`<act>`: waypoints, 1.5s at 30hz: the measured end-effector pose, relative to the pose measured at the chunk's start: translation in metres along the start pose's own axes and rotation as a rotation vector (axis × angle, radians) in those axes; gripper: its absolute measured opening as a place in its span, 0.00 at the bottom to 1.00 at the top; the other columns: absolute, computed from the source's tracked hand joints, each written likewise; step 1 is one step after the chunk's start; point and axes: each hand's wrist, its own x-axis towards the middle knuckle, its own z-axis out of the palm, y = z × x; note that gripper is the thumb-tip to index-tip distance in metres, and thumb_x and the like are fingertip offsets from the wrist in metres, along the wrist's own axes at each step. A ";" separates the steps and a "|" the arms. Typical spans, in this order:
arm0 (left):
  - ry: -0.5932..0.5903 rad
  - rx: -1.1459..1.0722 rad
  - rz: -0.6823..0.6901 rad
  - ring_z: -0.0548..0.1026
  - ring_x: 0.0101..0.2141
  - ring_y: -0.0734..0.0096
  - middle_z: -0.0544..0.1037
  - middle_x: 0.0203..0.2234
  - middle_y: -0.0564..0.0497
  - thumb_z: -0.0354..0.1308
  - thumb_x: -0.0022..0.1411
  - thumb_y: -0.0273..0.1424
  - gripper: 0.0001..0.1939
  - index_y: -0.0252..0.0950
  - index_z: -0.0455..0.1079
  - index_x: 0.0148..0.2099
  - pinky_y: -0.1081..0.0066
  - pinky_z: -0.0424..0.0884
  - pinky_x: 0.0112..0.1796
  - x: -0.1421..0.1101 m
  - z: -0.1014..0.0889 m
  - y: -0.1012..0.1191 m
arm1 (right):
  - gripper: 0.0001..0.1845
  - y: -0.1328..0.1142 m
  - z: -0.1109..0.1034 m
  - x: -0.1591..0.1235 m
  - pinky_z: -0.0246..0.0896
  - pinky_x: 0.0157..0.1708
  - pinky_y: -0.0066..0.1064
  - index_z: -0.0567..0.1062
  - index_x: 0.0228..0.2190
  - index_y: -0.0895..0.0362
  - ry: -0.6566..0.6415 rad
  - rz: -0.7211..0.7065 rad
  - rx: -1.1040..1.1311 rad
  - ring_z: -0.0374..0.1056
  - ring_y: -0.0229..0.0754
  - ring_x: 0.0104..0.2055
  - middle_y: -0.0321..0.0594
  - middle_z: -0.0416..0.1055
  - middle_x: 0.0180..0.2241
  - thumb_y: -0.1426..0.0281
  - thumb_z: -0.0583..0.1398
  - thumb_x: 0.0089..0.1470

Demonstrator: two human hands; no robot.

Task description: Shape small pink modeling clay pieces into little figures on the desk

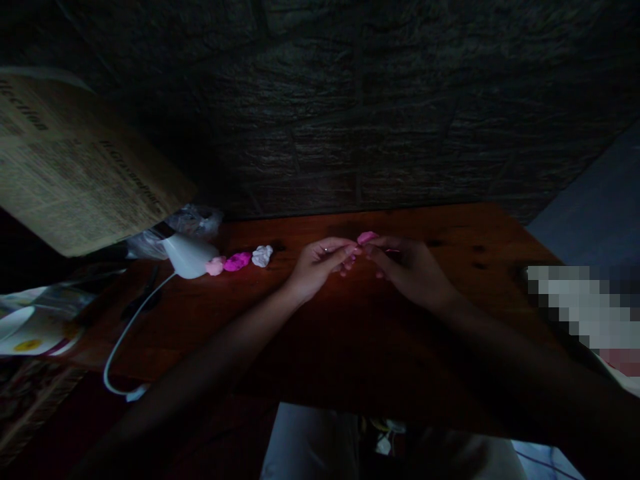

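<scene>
My left hand (320, 262) and my right hand (406, 267) meet above the wooden table, fingertips pinched together. A soft pink lump that looks like modelling clay (367, 237) shows above my right fingertips, held in that hand. My left thumb and forefinger close on a small bit at the edge of the same clay, mostly covered by the fingers. To the left, three more lumps lie in a row on the table: a light pink lump (215, 266), a magenta lump (237, 261) and a white lump (262, 256).
A lamp with a newsprint-patterned shade (85, 167) and a white base (190, 257) stands left, its white cable (117, 340) hanging over the edge. Behind it lies a clear plastic bag (195, 220). A white paper cup (40, 333) is far left. A dark stone-patterned wall (320, 120) backs the table (450, 240).
</scene>
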 end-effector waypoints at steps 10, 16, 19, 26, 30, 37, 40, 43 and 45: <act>0.003 0.000 0.008 0.76 0.28 0.77 0.80 0.29 0.51 0.70 0.59 0.40 0.14 0.34 0.76 0.39 0.77 0.70 0.27 0.001 -0.003 0.001 | 0.18 -0.001 0.001 -0.002 0.77 0.25 0.29 0.85 0.38 0.55 0.027 0.014 -0.001 0.77 0.43 0.36 0.46 0.80 0.49 0.55 0.64 0.58; -0.024 0.022 -0.069 0.74 0.26 0.79 0.79 0.31 0.50 0.68 0.60 0.42 0.16 0.33 0.73 0.37 0.77 0.71 0.28 0.000 -0.001 0.000 | 0.21 -0.002 0.001 -0.002 0.76 0.24 0.30 0.85 0.37 0.55 0.015 -0.005 -0.013 0.75 0.40 0.31 0.44 0.80 0.39 0.51 0.63 0.58; -0.032 0.006 -0.070 0.74 0.26 0.80 0.79 0.31 0.51 0.67 0.62 0.42 0.15 0.34 0.72 0.37 0.77 0.70 0.27 0.000 -0.001 0.000 | 0.21 -0.002 0.002 -0.002 0.76 0.25 0.31 0.85 0.37 0.55 0.014 0.004 -0.011 0.75 0.40 0.31 0.44 0.81 0.40 0.51 0.63 0.58; -0.047 0.037 -0.077 0.73 0.25 0.81 0.80 0.32 0.50 0.68 0.60 0.43 0.16 0.34 0.73 0.37 0.77 0.70 0.27 0.000 0.000 0.002 | 0.19 -0.001 0.002 -0.002 0.76 0.25 0.30 0.86 0.37 0.54 0.008 0.013 -0.035 0.77 0.43 0.35 0.45 0.80 0.44 0.53 0.63 0.58; -0.061 0.045 -0.064 0.72 0.25 0.81 0.81 0.32 0.49 0.69 0.59 0.44 0.16 0.35 0.75 0.38 0.77 0.69 0.27 -0.001 0.000 0.001 | 0.18 0.000 0.001 -0.002 0.77 0.26 0.30 0.86 0.38 0.54 0.011 0.015 -0.042 0.77 0.43 0.36 0.45 0.80 0.46 0.55 0.63 0.59; -0.059 0.105 -0.048 0.73 0.24 0.80 0.83 0.33 0.47 0.70 0.57 0.44 0.18 0.34 0.78 0.39 0.77 0.68 0.26 0.000 -0.002 -0.001 | 0.19 0.001 0.001 -0.002 0.77 0.25 0.31 0.86 0.37 0.53 0.020 0.017 -0.030 0.77 0.43 0.34 0.44 0.81 0.45 0.52 0.64 0.58; -0.058 0.108 -0.053 0.73 0.24 0.80 0.84 0.35 0.46 0.70 0.57 0.44 0.18 0.34 0.78 0.39 0.77 0.68 0.26 0.000 -0.002 -0.001 | 0.19 0.001 0.001 -0.002 0.77 0.25 0.31 0.86 0.37 0.53 0.006 0.022 -0.039 0.77 0.43 0.34 0.44 0.81 0.45 0.52 0.64 0.58; -0.060 0.104 -0.052 0.73 0.24 0.80 0.84 0.34 0.46 0.69 0.58 0.44 0.17 0.34 0.78 0.39 0.77 0.68 0.25 0.000 -0.002 0.000 | 0.19 0.000 0.001 -0.002 0.76 0.25 0.31 0.86 0.37 0.54 0.008 0.039 -0.046 0.76 0.42 0.33 0.45 0.81 0.45 0.53 0.64 0.58; -0.063 0.111 -0.042 0.73 0.24 0.80 0.83 0.34 0.47 0.69 0.58 0.44 0.17 0.35 0.77 0.39 0.77 0.69 0.26 0.000 -0.001 0.000 | 0.19 0.000 0.001 -0.002 0.76 0.26 0.31 0.86 0.37 0.54 0.010 0.043 -0.025 0.76 0.41 0.32 0.45 0.81 0.44 0.52 0.64 0.57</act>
